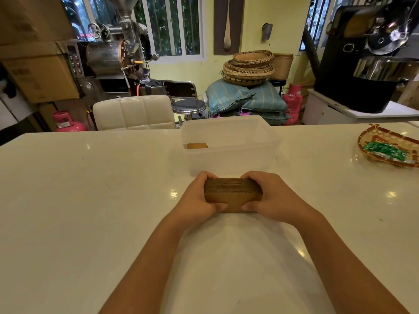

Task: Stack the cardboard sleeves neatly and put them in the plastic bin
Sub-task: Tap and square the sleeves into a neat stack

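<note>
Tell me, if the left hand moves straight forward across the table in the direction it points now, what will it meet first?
Probably the near wall of the plastic bin, just beyond the left hand and the stack of cardboard sleeves it grips; the depth is uncertain.

- Glossy, smooth white table (90, 200), mirroring lights
- Matt brown corrugated cardboard sleeves (233, 196)
- Translucent, frosted plastic bin (229, 159)
- Woven wicker tray (385, 141) holding shiny green wrappers (383, 150)

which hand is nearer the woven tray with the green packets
Right. The right hand grips the right end of the stack of cardboard sleeves, on the side toward the woven tray at the table's far right. The left hand grips the stack's left end, farther away.
</note>
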